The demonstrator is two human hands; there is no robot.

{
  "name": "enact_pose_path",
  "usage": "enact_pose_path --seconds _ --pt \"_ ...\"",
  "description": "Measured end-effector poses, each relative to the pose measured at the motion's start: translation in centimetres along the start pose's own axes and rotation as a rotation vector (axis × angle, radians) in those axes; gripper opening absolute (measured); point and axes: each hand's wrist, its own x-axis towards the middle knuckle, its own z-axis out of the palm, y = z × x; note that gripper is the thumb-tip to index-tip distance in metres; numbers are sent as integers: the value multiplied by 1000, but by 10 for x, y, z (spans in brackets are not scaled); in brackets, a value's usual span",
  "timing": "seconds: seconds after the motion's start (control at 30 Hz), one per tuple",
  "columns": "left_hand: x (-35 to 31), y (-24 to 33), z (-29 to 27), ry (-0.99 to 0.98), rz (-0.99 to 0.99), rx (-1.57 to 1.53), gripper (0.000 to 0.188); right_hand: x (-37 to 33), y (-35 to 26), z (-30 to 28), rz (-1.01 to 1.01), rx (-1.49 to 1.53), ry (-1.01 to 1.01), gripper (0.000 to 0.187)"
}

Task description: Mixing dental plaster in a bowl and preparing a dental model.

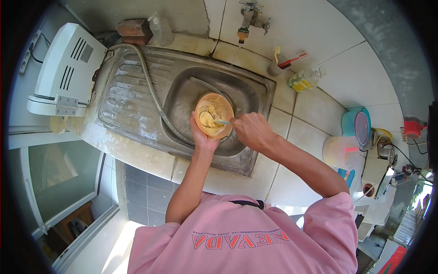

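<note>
My left hand [203, 137] is wrapped around the near-left side of an orange bowl [226, 129], holding it over the sink. Inside the bowl is a thick, creamy yellow mixture [209, 114], smeared up the walls. The fingers of my right hand [252, 131] are closed round a thin pale utensil [221, 122] at the bowl's right side. Its end dips into the mixture, so I cannot make out its shape. Below the bowl lies the steel sink [180, 98], with its ribbed drainboard [125, 98] to the left.
A grey hose [148, 75] crosses the drainboard into the basin. Above is a wall tap [248, 23]. A cup with toothbrushes [276, 68] and a pump bottle [305, 80] stand behind the sink at right. A white appliance [70, 64] sits far left, near bricks [134, 31].
</note>
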Motion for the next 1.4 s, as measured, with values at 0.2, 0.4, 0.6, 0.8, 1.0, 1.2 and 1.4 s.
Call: enact_pose_path --seconds 0.2,0.4,0.6,0.8,1.0,1.2,1.4 --pt "-3 9 7 -55 -121 19 53 -17 -9 4 -140 -155 42 12" --pt "-18 15 12 1 -549 75 51 26 -3 -63 -544 -330 45 12" --pt "-29 14 32 -12 -172 243 58 -9 22 -51 9 -53 -83 13" --pt "-16 2 24 -105 -28 -26 68 -36 -37 -20 222 319 -80 12" --pt "-13 -2 5 -94 -98 -69 57 -39 -26 -9 274 68 158 19" --pt "-14 9 26 -119 -150 17 47 -43 -19 -14 248 37 143 15" --pt "-4 10 4 -161 -137 1 46 -40 -26 4 139 93 137 16"
